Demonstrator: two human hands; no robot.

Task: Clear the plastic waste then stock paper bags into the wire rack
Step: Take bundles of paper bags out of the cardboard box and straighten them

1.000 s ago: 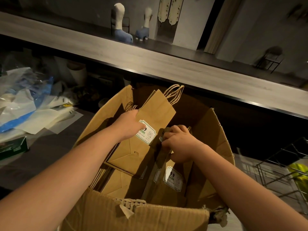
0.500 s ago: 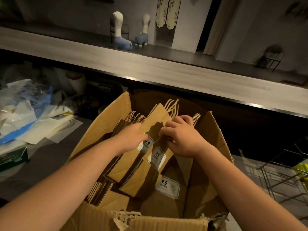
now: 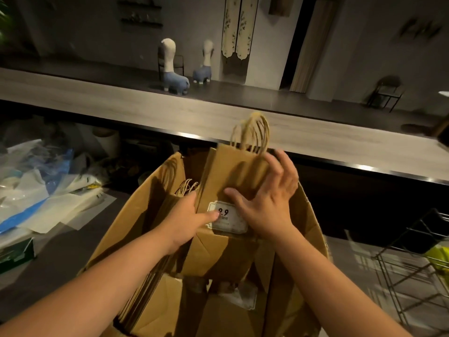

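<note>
A flat stack of brown paper bags point(image 3: 226, 171) with twine handles and a white 9.9 price label stands lifted partly out of an open cardboard box point(image 3: 313, 222). My left hand point(image 3: 187, 220) grips the stack's left edge, thumb across the label. On the front of the stack rests my right hand point(image 3: 267, 200), fingers spread and palm flat against the paper. More bags point(image 3: 187, 188) stay in the box behind and below. The black wire rack point(image 3: 413, 271) stands at the right edge. Plastic waste point(image 3: 36, 190) lies heaped at the left.
A long pale counter point(image 3: 170, 113) runs across behind the box, with two blue and white animal figures point(image 3: 172, 69) beyond it. A green carton point(image 3: 17, 254) sits at the lower left. Something yellow point(image 3: 439, 259) lies in the wire rack.
The stack of bags has risen out of the box, its handles now above the counter edge. My right hand has gone from closed on the bags to spread flat against them.
</note>
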